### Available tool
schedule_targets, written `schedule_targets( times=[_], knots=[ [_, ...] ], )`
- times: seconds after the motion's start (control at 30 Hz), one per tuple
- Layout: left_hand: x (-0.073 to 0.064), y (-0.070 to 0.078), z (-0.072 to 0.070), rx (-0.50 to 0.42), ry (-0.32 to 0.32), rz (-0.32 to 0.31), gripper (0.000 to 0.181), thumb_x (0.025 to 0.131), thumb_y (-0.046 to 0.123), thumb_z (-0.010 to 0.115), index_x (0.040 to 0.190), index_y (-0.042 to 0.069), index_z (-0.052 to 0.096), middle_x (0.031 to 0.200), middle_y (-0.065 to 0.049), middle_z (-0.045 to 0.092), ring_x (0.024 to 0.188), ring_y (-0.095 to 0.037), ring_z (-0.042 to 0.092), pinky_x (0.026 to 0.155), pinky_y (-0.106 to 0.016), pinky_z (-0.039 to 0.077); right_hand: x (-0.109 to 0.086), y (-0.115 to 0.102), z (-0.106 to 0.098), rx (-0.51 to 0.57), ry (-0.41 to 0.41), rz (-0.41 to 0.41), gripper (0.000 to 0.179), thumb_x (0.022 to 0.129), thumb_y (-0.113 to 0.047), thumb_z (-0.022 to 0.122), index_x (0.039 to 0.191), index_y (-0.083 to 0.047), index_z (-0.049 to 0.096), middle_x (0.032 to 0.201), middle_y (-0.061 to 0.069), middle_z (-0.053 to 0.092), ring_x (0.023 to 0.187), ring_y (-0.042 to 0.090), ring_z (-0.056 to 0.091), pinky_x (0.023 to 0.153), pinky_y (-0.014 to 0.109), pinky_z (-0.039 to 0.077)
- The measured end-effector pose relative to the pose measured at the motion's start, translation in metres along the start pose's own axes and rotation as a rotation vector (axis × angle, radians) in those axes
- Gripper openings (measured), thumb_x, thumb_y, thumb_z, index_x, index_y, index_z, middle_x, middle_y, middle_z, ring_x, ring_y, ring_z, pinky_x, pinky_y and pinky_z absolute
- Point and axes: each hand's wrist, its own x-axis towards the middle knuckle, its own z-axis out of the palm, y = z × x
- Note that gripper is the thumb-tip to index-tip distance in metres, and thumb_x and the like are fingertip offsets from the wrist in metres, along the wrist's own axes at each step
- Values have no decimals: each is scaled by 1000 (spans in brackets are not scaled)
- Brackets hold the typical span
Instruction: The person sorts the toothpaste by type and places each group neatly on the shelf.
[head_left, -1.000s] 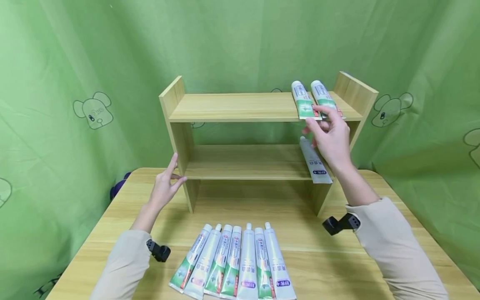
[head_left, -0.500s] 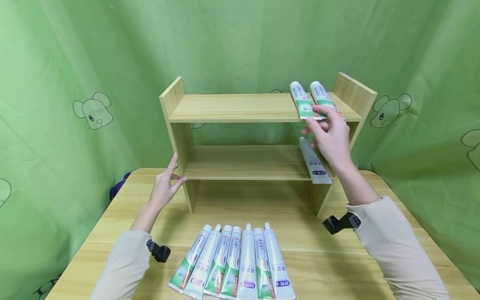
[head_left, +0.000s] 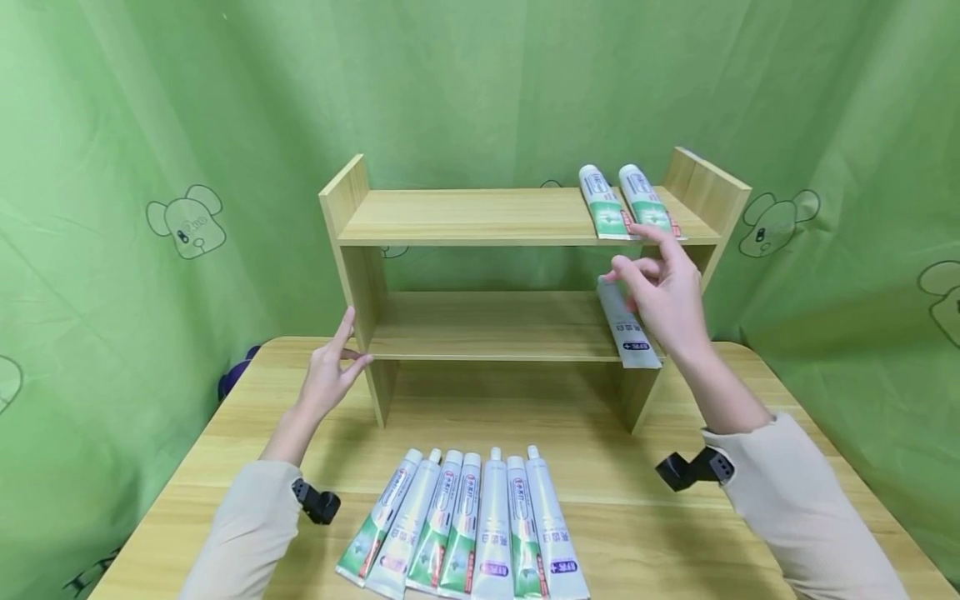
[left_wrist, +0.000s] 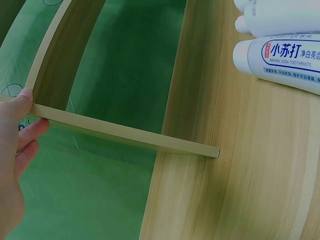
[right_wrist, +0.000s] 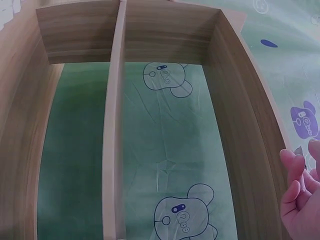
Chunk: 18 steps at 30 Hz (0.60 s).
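Note:
My left hand [head_left: 328, 375] holds the left side panel of a wooden two-tier shelf [head_left: 465, 218]. In the left wrist view its thumb and fingers [left_wrist: 31, 134] lie on opposite sides of the panel. At the upper tier's front right is my right hand [head_left: 669, 292], thumb and index finger apart, with the index fingertip close to two green-and-white toothpaste tubes [head_left: 606, 207] lying side by side. Whether it touches them I cannot tell. Behind and below that hand, a silvery-white toothpaste tube [head_left: 628, 329] lies on the lower tier, partly hidden and overhanging the front edge.
Several toothpaste tubes [head_left: 495, 517], green-and-white and silvery ones mixed, lie fanned out on the wooden table [head_left: 622, 517] in front of the shelf, caps toward it. A green curtain [head_left: 480, 92] hangs behind. Wrist cameras sit on both sleeves.
My right hand has drawn slightly down and back from the tubes on the upper tier. The shelf's right end has shifted slightly left in view. My left hand stays in place.

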Motion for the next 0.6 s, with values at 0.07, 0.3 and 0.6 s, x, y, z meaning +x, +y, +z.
schedule_targets(
  times=[0.07,0.3,0.6],
  knots=[
    [0,0,0,1,2,3,92,74,-5,69,146,18,18,121,-36,48,69,-33,66,64,-39,57,-5,1,-1,-17,-14,-5,45,90,-17,57,132,-10,42,69,-20,63,42,10,47,40,19,42],
    [0,0,-1,12,2,-7,91,74,-5,69,146,18,18,117,-36,50,69,-33,66,64,-40,57,-22,5,-1,-40,-52,-37,48,90,-13,56,134,-7,39,72,-21,62,47,11,48,45,19,46],
    [0,1,-2,24,-10,-5,94,75,-4,69,147,24,14,114,-35,53,69,-32,65,56,-37,56,-50,20,5,18,-133,-36,45,89,-7,56,131,-2,40,73,-19,63,47,10,50,44,19,46]
  ],
)
